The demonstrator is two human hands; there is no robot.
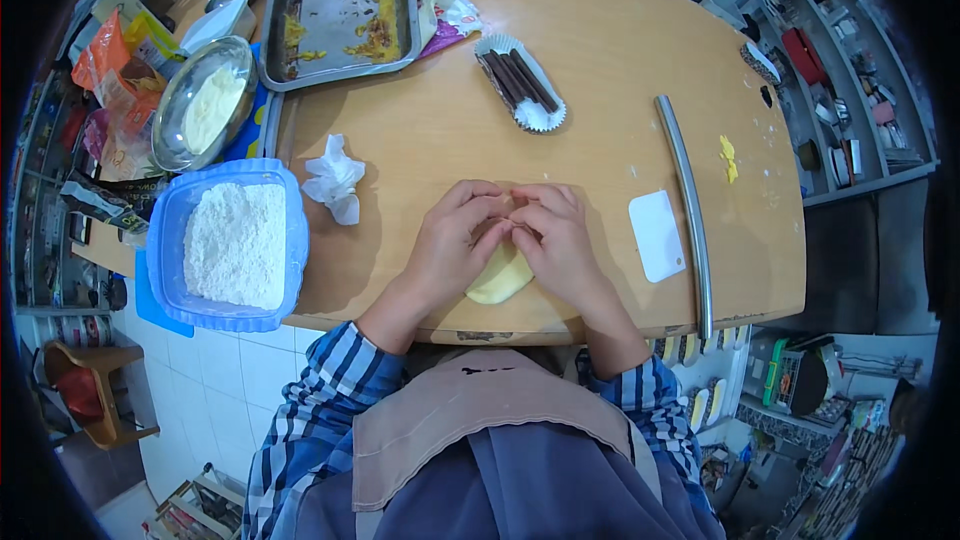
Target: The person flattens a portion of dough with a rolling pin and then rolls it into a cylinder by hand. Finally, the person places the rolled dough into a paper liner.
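Observation:
A flat, pale yellow piece of dough [502, 278] lies on the table near its front edge, its far part hidden under my fingers. My left hand [455, 237] and my right hand [556, 242] meet over it, fingertips and thumbs pinched together at its far end. Whether a filling sits under the fingers cannot be seen. Beyond my hands, dark brown chocolate sticks [519, 80] rest in a white fluted paper case [543, 120]. To the right are a white flat scraper [656, 236] and a long metal rolling pin or tube [686, 210].
On the left stands a blue tub [297, 240] of white flour [235, 245], with a crumpled tissue [335, 180] beside it. Behind are a metal bowl [165, 130] and a smeared baking tray [410, 35]. A yellow dough scrap [728, 159] lies far right.

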